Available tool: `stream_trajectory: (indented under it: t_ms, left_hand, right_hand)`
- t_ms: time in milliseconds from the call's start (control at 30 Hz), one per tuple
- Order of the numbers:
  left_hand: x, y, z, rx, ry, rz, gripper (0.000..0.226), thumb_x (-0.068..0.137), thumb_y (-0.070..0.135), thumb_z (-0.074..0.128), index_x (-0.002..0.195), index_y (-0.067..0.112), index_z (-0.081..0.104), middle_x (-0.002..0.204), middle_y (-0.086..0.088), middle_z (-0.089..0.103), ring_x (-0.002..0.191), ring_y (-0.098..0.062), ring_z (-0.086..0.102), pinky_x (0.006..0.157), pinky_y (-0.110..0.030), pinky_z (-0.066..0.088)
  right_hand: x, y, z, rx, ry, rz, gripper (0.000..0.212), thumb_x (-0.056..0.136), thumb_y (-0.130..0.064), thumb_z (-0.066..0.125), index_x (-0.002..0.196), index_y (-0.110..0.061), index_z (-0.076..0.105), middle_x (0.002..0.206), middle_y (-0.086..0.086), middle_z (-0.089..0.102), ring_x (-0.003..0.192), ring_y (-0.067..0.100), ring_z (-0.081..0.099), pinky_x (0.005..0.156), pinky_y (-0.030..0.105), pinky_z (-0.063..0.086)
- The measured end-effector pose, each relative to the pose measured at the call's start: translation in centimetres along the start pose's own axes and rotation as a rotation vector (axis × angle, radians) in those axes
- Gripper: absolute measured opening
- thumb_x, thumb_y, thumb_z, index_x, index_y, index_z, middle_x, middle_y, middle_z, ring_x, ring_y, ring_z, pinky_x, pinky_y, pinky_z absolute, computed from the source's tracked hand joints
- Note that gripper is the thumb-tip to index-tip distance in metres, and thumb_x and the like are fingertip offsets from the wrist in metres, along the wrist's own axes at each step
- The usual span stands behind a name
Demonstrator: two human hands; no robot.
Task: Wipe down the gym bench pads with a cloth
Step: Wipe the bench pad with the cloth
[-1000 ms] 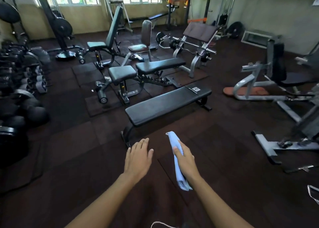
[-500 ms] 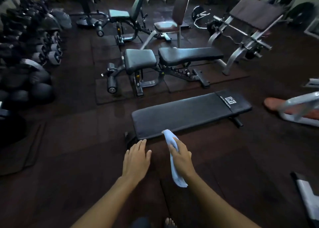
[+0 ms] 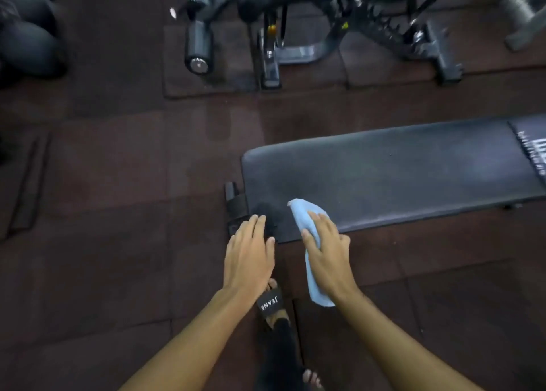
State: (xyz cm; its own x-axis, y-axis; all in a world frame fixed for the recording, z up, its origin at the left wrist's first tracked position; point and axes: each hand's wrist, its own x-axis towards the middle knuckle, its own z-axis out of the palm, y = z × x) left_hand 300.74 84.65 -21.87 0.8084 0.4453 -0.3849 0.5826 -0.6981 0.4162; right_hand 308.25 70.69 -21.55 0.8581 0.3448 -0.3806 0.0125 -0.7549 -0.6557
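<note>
Wipe-down at its start: R hand [image 3: 328, 251] clasps the blue cloth [image 3: 307, 216] between thumb & fingers, laying its top end on the near-left corner of the flat bench pad [image 3: 399, 172], while L hand [image 3: 251, 251], flat & holding nothing, sits at that corner. Pad's long axis runs left-right across the view, logo end to the right; cloth lies crosswise, tail hanging off the near edge. Next move likely calls for firm pressure & long strokes rightward.

black sandal [image 3: 270, 302] on rubber floor tiles [image 3: 103, 242]; dark weights [image 3: 26, 35] top left.
</note>
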Motion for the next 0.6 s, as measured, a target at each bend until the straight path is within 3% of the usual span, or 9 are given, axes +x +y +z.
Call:
stream_trajectory:
  t_ms: [200, 367, 500, 600]
  left_hand:
    - [8.7, -1.9, 6.0, 0.027, -0.009, -0.01, 0.054, 0.104, 0.03, 0.035, 0.154, 0.018, 0.019, 0.162, 0.001, 0.016, 0.15, -0.015, 0.012, 0.122, -0.039, 0.018]
    - [14.5, -1.7, 9.9, 0.043, 0.133, 0.001, 0.053, 0.103, 0.025, 0.03, 0.154, 0.014, 0.02, 0.163, -0.002, 0.013, 0.151, -0.019, 0.007, 0.123, -0.042, 0.01]
    - [17.4, -2.3, 12.6, 0.091, 0.178, -0.031, 0.057, 0.101, 0.029, 0.015, 0.155, 0.011, 0.016, 0.164, -0.005, 0.009, 0.151, -0.022, 0.004, 0.122, -0.046, 0.011]
    - [17.7, -2.8, 14.1, 0.091, 0.194, -0.025, 0.056, 0.102, 0.023, 0.019, 0.155, 0.008, 0.011, 0.164, -0.007, 0.004, 0.151, -0.021, -0.001, 0.123, -0.047, 0.011]
  right_hand:
    - [8.8, 4.1, 4.1, -0.303, 0.026, -0.158, 0.041, 0.101, -0.037, 0.034, 0.142, -0.037, 0.039, 0.156, -0.011, 0.029, 0.104, 0.025, 0.042, 0.089, 0.031, 0.035]
    - [13.1, 6.6, 5.5, -0.44, 0.0, -0.262, 0.045, 0.098, -0.039, 0.031, 0.143, -0.039, 0.035, 0.16, -0.008, 0.024, 0.107, 0.026, 0.039, 0.094, 0.038, 0.04]
    - [14.8, 10.0, 6.5, -0.562, -0.012, -0.366, 0.052, 0.097, -0.034, 0.046, 0.148, -0.037, 0.035, 0.162, -0.005, 0.021, 0.128, 0.027, 0.036, 0.104, 0.037, 0.031]
    - [16.1, 12.1, 6.8, -0.69, -0.027, -0.5, 0.053, 0.101, -0.041, 0.04, 0.152, -0.034, 0.029, 0.163, -0.002, 0.015, 0.149, 0.027, 0.02, 0.117, 0.045, 0.02]
